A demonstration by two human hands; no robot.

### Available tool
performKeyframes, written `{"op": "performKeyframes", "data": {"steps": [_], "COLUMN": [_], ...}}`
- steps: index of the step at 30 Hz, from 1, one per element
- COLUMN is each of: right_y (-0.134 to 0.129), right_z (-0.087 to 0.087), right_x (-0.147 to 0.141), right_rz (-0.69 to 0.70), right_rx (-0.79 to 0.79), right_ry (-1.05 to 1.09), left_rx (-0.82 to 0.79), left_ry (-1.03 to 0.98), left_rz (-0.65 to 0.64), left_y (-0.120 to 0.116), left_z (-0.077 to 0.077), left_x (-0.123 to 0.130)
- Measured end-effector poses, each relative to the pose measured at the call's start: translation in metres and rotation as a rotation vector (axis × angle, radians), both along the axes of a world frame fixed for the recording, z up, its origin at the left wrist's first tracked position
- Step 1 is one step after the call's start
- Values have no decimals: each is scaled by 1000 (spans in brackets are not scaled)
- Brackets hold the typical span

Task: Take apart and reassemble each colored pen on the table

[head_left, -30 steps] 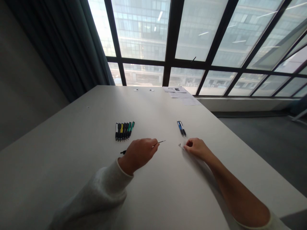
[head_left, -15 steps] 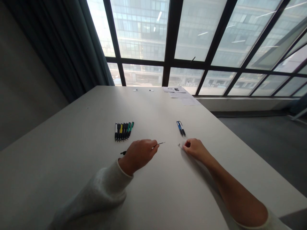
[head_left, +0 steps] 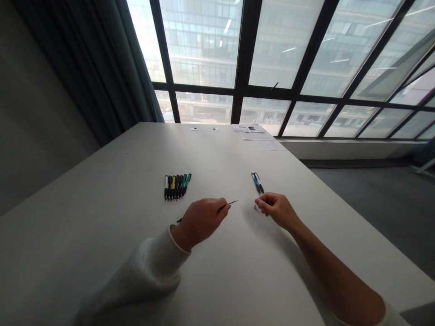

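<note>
My left hand is closed, pinching a thin dark rod, which looks like a pen refill, its pale tip pointing right. Part of a black piece shows behind that wrist; the hand hides the rest. To the right, my right hand has thumb and fingers pressed together just above the table. At its fingertips is a tiny greyish piece, too small to name. Just beyond this hand lie two pens, one blue and one white and black.
A row of several pens, with black, white, yellow and green barrels, lies beyond my left hand. Sheets of paper and two small white pieces rest at the table's far end. Windows and a dark curtain stand behind.
My right hand has risen slightly off the table, its fingers turned more downward around the tiny piece. My left hand has shifted a little to the right with the refill-like rod.
</note>
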State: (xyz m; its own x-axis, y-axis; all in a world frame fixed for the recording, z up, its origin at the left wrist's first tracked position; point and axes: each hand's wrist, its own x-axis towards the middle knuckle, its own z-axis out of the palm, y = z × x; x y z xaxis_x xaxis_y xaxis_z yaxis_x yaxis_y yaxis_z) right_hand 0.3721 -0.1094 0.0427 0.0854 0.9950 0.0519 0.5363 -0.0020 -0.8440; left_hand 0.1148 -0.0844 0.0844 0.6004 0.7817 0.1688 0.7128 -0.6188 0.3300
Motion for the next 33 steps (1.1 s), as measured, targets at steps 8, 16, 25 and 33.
{"op": "performKeyframes", "data": {"steps": [8,16,25,33], "right_y": [-15,-19,0,12], "right_z": [-11,-9,16,-12], "right_x": [-45,-49,17,42], "right_rz": [301,273,-164,-55], "right_rx": [-31,-100,194,-191], "right_ry": [736,885,313,-581], "left_rx": [-567,-1186,-1481,-1521], "left_ry": [-590,-945,-1111,-1271], "left_rz": [-30,-12,146,303], "left_y": [-18,-29,-33,-23], "left_z": [-15,-29,-51,-56], "left_x": [24,39,47,44]}}
